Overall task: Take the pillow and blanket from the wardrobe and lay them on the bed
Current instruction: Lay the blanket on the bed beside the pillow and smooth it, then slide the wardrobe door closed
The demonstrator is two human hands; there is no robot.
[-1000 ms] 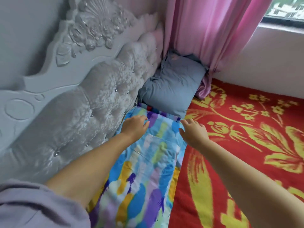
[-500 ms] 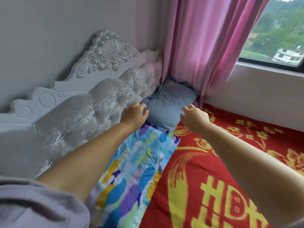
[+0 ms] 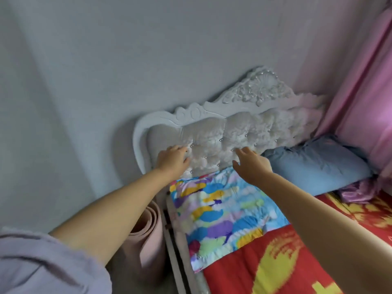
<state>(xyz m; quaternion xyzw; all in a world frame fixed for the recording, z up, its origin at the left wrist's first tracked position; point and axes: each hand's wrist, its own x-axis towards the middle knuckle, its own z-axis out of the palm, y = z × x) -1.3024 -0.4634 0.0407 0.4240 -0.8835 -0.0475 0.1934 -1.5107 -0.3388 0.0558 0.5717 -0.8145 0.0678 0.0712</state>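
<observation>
Hands [image 3: 212, 161] lifted off pillow [image 3: 220, 211], empty

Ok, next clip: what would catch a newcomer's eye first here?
Probably the bright multicoloured pillow, lying at the head of the bed against the tufted white headboard. Both hands, left and right, reach out open above it, holding nothing. Next comes the red and yellow bedspread in the lower right, with a blue-grey pillow beside the pink curtain.
</observation>
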